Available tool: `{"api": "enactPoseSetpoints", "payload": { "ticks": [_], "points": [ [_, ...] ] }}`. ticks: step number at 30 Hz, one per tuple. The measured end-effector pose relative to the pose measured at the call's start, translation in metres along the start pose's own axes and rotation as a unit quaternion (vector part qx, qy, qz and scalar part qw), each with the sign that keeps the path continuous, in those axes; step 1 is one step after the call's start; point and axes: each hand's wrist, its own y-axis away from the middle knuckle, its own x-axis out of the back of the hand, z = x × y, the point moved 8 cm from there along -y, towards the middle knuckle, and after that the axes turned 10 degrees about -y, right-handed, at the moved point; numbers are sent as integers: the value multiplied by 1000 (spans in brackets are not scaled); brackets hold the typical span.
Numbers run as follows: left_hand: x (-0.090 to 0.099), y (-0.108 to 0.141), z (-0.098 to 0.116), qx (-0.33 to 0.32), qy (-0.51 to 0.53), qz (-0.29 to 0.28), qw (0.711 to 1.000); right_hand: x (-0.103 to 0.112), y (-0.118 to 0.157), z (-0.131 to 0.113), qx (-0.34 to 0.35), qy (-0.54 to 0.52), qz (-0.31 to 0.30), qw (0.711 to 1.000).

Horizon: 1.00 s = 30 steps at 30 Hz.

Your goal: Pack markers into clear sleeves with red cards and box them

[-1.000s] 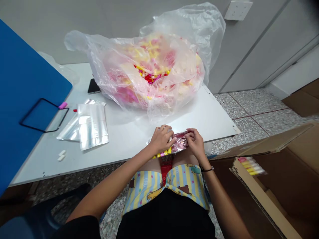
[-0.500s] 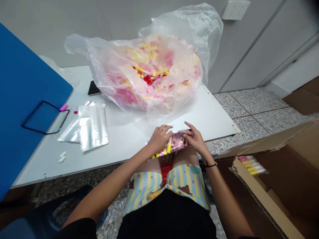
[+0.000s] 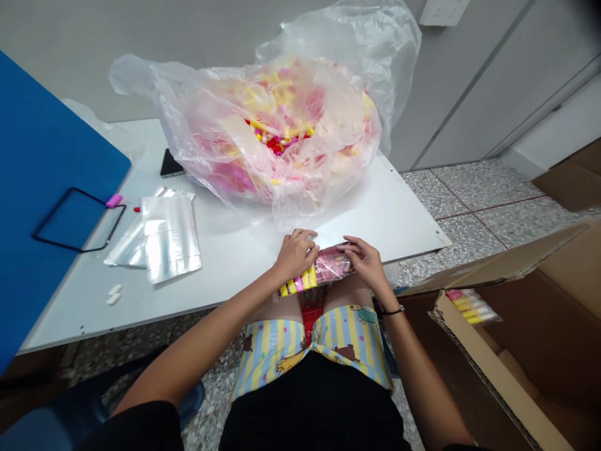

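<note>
A clear plastic bag lies at the table's front edge, above my lap. Yellow and pink sticks fill its left end, side by side, and its right part looks flat. My left hand is closed over the stick-filled end, its fingers curled on the upper edge. With bent fingers and thumb, my right hand grips the bag's right end; the fingertips partly cover it.
A big translucent sack of colourful pieces stands at the back. Flat clear bags, a phone and two white pieces lie on the left. A blue panel borders the left side. An open cardboard box holding a filled pack is at right.
My left hand has slid slightly left along the bag, and more of the sticks and clear film shows. My right index finger has come down onto the bag's end.
</note>
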Motion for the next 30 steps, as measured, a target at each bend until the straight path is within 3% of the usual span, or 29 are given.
{"api": "enactPoseSetpoints", "payload": {
  "ticks": [7, 14, 19, 22, 25, 30],
  "points": [
    [5, 8, 9, -48, -68, 23, 996, 6, 0, 2, 24, 12, 66, 997],
    [19, 52, 4, 0, -140, -25, 990, 10, 1, -2, 45, 49, 110, 992],
    [12, 76, 3, 20, -129, -31, 991, 10, 2, -2, 22, 35, 122, 992],
    [4, 78, 8, 1, -117, -18, 993, 9, 2, -6, 14, 14, 124, 992],
    [-5, 74, 8, -13, -117, -40, 992, 8, 1, -9, 19, 5, 128, 992],
    [6, 63, -14, 3, -67, -38, 997, 2, -5, -10, 20, 4, 117, 993]
  ]
}}
